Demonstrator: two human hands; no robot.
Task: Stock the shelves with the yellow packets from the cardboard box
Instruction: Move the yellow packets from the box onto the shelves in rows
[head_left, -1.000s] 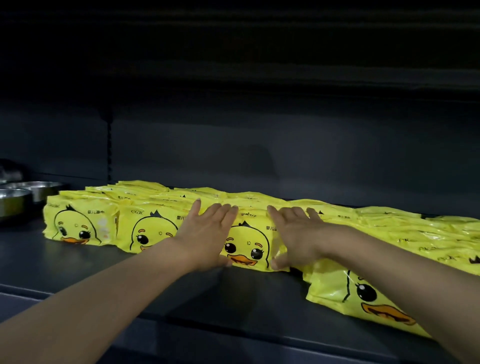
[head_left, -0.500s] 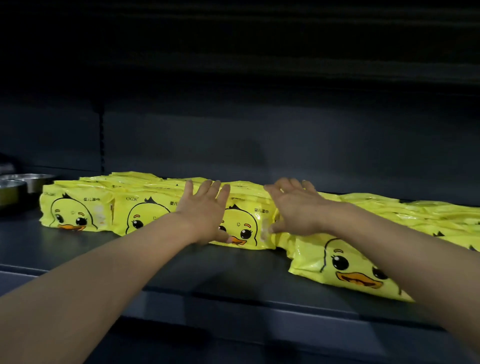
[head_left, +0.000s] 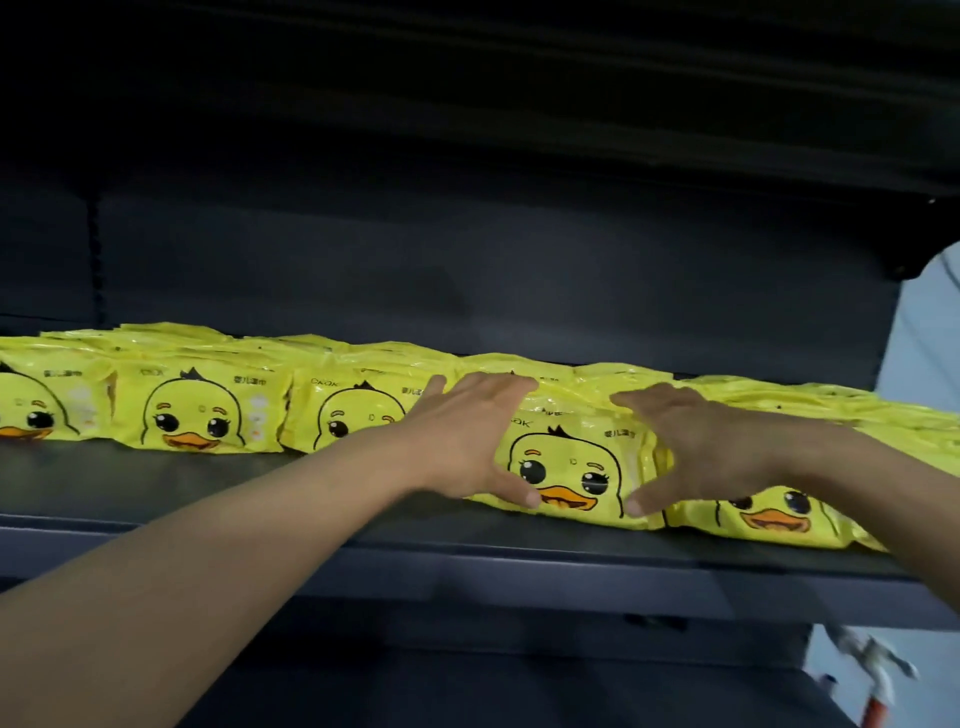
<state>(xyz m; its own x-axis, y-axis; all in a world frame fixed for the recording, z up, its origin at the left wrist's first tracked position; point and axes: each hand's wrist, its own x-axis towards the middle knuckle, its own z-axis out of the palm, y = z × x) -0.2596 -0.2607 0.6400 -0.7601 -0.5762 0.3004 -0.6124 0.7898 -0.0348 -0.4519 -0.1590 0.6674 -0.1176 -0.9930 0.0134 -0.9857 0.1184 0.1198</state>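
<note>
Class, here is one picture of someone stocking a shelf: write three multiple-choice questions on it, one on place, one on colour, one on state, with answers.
1. Where do the packets lie?
A on the floor
B on the shelf
C in a basket

2. What colour are the duck beaks?
A orange
B blue
C green

3. How do the hands meet the front packet?
A clenched above it
B hanging away from it
C one on each side

Answers: B, they line the dark board; A, orange under each face; C, left hand and right hand flank it.
</note>
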